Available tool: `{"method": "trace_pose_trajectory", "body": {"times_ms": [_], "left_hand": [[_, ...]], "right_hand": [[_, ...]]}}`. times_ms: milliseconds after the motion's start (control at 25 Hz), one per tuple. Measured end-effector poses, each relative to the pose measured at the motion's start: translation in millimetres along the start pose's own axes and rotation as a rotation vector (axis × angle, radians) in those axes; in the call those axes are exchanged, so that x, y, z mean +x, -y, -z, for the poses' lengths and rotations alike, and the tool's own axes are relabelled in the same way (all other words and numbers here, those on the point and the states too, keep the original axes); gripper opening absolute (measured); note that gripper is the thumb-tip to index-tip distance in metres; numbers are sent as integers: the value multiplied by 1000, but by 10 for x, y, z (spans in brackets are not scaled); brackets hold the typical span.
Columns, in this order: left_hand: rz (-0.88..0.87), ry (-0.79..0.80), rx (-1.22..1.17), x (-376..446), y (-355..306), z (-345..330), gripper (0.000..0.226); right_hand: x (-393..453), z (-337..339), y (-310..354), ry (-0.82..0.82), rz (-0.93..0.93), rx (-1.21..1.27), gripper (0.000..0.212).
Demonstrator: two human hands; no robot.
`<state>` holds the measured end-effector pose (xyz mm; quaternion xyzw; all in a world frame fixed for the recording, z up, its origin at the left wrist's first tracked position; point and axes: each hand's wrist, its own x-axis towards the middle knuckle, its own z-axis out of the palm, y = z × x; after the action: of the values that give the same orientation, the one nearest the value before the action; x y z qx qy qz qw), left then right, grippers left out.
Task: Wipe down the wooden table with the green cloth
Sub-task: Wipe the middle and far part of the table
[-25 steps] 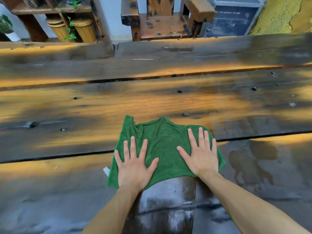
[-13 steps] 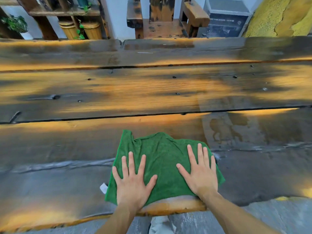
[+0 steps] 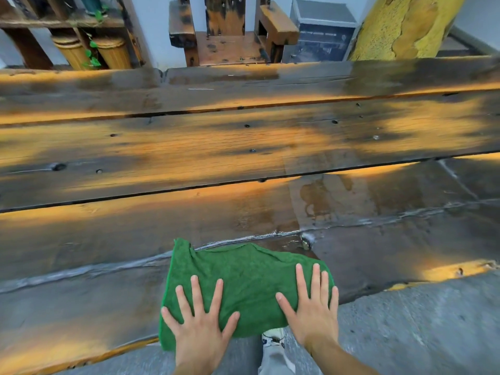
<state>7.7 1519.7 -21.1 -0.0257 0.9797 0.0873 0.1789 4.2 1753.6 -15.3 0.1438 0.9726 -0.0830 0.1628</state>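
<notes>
Dark, weathered planks made up the wooden counter, their surface streaked with orange light and glistening with damp patches. At its near edge both hands lay flat on the green cloth, neither grip closed on anything: the fingers were straight and fanned, pressing down through the palms. The left hand covered the cloth's near left part, thumb angled out to the right, its wrist and forearm running down out of view at the bottom. The right hand pressed the cloth's right side, fingers pointing away from the person, little finger at the cloth's right border, thumb stretched left toward the other hand; its forearm slanted off to the lower right. The cloth lay spread and slightly rumpled, its far left corner bunched upward, and its near edge hung just over the counter's front lip. Below that lip showed a grey floor, a light trouser leg and a pale shoe between the two forearms. A whitish line of residue crossed the nearest plank beside the cloth. Beyond the far edge of the counter stood a chunky wooden chair, two ribbed tan pots with trailing green leaves under a shelf, a dark grey box, and a peeling yellow post.
</notes>
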Motion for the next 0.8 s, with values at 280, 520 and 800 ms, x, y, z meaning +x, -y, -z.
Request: {"method": "trace_pose_trajectory", "body": {"times_ms": [280, 520, 800], "left_hand": [[-36, -36, 12, 593, -292, 85, 78], [-58, -61, 35, 1258, -584, 254, 80], [-73, -93, 92, 2377, -1012, 562, 78]], "right_hand": [[604, 311, -29, 59, -76, 1, 89], [1404, 550, -62, -14, -57, -21, 91], [2750, 999, -23, -49, -12, -41, 93]]}}
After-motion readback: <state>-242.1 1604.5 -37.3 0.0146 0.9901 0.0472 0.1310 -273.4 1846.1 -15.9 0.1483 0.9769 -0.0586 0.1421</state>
